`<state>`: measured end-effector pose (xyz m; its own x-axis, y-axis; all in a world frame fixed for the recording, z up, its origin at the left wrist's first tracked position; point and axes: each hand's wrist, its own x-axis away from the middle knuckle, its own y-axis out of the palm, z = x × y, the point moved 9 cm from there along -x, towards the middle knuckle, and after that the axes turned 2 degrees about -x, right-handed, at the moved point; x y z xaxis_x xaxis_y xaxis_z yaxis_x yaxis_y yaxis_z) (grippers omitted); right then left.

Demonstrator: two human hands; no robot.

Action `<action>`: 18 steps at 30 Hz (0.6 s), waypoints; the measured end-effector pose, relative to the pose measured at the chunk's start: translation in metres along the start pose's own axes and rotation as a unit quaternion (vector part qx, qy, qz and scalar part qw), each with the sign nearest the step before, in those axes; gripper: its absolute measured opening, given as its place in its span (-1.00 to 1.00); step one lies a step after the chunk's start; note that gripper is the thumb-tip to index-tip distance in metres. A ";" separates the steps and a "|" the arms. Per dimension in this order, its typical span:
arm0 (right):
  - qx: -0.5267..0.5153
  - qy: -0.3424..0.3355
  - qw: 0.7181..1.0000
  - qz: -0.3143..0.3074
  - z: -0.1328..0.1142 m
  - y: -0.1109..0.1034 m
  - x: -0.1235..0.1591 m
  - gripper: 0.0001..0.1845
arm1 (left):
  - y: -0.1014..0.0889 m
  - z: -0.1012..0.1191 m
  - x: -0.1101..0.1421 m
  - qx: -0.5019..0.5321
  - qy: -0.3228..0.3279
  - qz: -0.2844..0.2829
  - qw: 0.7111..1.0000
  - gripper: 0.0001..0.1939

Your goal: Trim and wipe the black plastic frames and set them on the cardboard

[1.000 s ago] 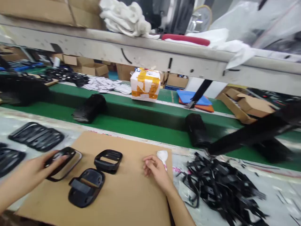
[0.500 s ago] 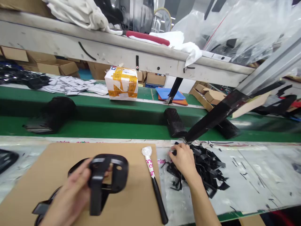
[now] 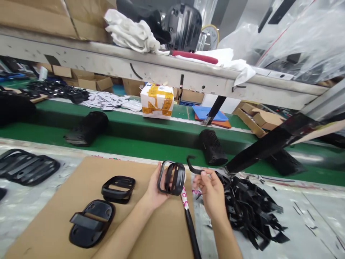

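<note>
Two black plastic pieces lay on the brown cardboard sheet [image 3: 48, 223] at lower left of the frame: an open rectangular frame [image 3: 118, 178] and, nearer the person, a rounded housing [image 3: 91, 230] with a flat bar across it. Farther left, on the bench top, lay a row of similar slotted frames [image 3: 27, 167], which suggested that a good number of pieces had already been dealt with. At lower right a large tangled heap of black strips [image 3: 250, 212] remained loose, so much of that material looked unused. Both forearms reached in from the bottom edge towards the middle of the frame, with the hands close together above the right edge of the cardboard. The left hand [image 3: 153, 189] was closed around a small slotted black frame [image 3: 176, 178], its palm turned up and the piece held upright on the fingers. The right hand [image 3: 212, 190] was raised just beside it, with thumb and forefinger pinched on a thin hooked black strip [image 3: 190, 163], whose curved end pointed up and left. Beneath the wrists, a black-handled tool [image 3: 192, 232] lay along the cardboard's right edge. Beyond the bench, black mesh cylinders [image 3: 211, 147] sat on the green conveyor belt [image 3: 134, 135].
</note>
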<state>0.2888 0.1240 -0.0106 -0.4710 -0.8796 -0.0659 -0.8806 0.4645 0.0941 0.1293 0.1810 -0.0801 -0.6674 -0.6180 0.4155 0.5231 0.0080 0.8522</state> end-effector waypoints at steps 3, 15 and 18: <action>-0.030 -0.035 0.999 0.011 0.003 0.031 -0.002 -0.58 | 0.010 0.003 -0.004 -0.027 -0.020 -0.044 0.998 -0.18; 0.078 -0.135 0.986 -0.056 0.046 0.068 0.002 -0.79 | -0.035 0.040 -0.025 -0.162 0.092 0.055 0.981 -0.29; 0.120 -0.206 0.967 -0.090 0.041 0.075 0.019 -0.86 | -0.045 0.050 -0.020 -0.208 0.124 0.099 0.965 -0.23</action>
<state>0.2118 0.1467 -0.0451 -0.2464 -0.8559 -0.4547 -0.9136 0.3617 -0.1858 0.0923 0.2319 -0.1112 -0.4126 -0.8065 0.4235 0.8291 -0.1399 0.5413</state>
